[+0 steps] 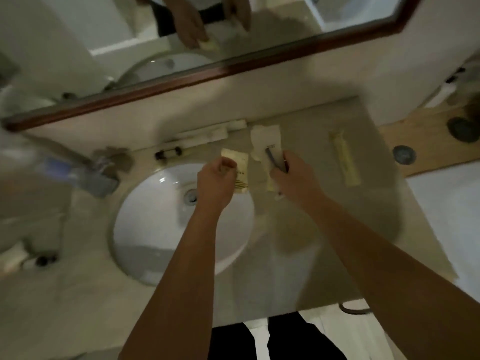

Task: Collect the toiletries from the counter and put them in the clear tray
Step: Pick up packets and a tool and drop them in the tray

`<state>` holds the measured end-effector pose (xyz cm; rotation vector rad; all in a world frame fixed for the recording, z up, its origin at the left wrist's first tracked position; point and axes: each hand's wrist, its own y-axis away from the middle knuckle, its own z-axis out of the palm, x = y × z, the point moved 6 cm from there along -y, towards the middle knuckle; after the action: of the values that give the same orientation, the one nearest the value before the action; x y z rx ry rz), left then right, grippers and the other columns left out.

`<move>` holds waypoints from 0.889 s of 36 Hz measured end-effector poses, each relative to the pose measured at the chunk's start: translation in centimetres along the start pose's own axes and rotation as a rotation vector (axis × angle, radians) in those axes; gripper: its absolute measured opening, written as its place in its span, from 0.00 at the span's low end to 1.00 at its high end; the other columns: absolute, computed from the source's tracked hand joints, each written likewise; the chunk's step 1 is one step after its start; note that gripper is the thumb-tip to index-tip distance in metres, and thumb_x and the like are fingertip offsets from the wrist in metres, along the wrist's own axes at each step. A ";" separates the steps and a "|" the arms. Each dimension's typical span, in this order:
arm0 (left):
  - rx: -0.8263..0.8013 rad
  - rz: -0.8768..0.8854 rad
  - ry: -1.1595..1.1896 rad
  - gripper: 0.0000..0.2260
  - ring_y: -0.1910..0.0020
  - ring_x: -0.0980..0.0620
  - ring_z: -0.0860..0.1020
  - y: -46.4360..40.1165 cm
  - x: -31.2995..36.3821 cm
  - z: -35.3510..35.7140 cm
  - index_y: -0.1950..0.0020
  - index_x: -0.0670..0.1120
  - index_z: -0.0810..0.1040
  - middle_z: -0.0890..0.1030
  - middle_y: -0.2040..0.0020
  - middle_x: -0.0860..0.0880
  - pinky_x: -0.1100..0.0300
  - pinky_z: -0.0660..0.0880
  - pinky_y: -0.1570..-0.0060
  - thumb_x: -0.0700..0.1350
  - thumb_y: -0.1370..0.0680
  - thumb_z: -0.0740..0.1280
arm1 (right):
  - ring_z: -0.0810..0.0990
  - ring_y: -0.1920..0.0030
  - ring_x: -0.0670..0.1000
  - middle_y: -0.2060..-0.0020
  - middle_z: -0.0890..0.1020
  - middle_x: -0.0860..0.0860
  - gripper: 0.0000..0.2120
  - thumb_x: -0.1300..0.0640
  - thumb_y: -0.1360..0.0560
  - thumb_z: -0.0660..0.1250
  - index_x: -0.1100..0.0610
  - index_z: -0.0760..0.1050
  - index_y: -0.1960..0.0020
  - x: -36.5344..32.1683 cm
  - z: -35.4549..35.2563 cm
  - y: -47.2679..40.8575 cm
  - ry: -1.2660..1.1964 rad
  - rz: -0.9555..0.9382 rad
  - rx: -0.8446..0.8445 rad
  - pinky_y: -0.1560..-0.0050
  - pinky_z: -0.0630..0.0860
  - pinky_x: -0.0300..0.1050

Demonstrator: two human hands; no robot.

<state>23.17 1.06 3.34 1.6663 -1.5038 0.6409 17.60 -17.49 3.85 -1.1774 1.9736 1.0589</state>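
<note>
Beside sink (155,224), both hands grip packets: left (217,181) cream sachet (240,168), right (293,175) razor pack (270,152).

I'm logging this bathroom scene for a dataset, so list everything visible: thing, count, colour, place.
Cream sachet: one, pale yellow, over the sink's right rim, held by the left hand.
Razor packet: one, white with a dark razor, right of the sink, in the right hand.
Long packet: one, pale yellow, on the counter at far right.
White packets: blurred, count unclear, along the back wall.
Sink: one, white, left of centre.
Mirror: one, brown frame, above.
Left hand: pinches the sachet.
Right hand: grips the razor packet.
</note>
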 end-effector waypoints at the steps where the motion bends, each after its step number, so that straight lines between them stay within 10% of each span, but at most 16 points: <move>1: 0.014 -0.010 0.011 0.07 0.54 0.49 0.81 0.1 -1.0 -2.4 0.53 0.51 0.81 0.81 0.54 0.50 0.51 0.82 0.53 0.42 0.25 0.65 | 0.81 0.62 0.56 0.62 0.78 0.50 0.06 0.54 0.26 0.63 0.55 0.72 0.51 -1.8 1.7 0.3 0.018 -0.025 -0.026 0.60 0.80 0.54; 9: 0.243 -0.102 0.089 0.07 0.57 0.48 0.83 2.5 -10.9 -21.0 0.56 0.48 0.82 0.84 0.57 0.47 0.50 0.82 0.55 0.38 0.25 0.65 | 0.76 0.64 0.50 0.63 0.76 0.48 0.04 0.55 0.24 0.61 0.55 0.72 0.52 -14.0 18.0 3.6 0.070 -0.214 -0.236 0.65 0.75 0.50; 15: 0.433 -0.157 0.134 0.09 0.60 0.50 0.80 3.5 -20.7 -34.3 0.49 0.47 0.80 0.82 0.55 0.47 0.73 0.72 0.70 0.36 0.26 0.66 | 0.81 0.59 0.55 0.58 0.79 0.53 0.07 0.55 0.23 0.61 0.56 0.73 0.47 -22.1 31.7 6.8 0.166 -0.292 -0.350 0.59 0.81 0.54; 21: 0.444 -0.252 0.301 0.27 0.53 0.53 0.80 3.2 -30.0 -45.3 0.34 0.53 0.73 0.78 0.48 0.51 0.66 0.79 0.68 0.30 0.28 0.67 | 0.77 0.62 0.58 0.62 0.78 0.59 0.05 0.57 0.26 0.62 0.59 0.71 0.54 -27.9 44.4 9.2 0.278 -0.351 -0.408 0.65 0.71 0.48; 32: 0.494 -0.519 0.415 0.29 0.51 0.48 0.80 0.7 -42.3 -52.3 0.37 0.56 0.71 0.76 0.47 0.50 0.45 0.83 0.63 0.30 0.31 0.71 | 0.75 0.60 0.48 0.56 0.78 0.50 0.12 0.58 0.26 0.64 0.53 0.75 0.44 -31.5 57.9 8.9 0.397 -0.320 -0.551 0.65 0.68 0.41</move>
<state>22.29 68.21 -0.67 2.0219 -0.6042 1.0361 28.40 48.12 3.03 -2.0579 1.7168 1.3127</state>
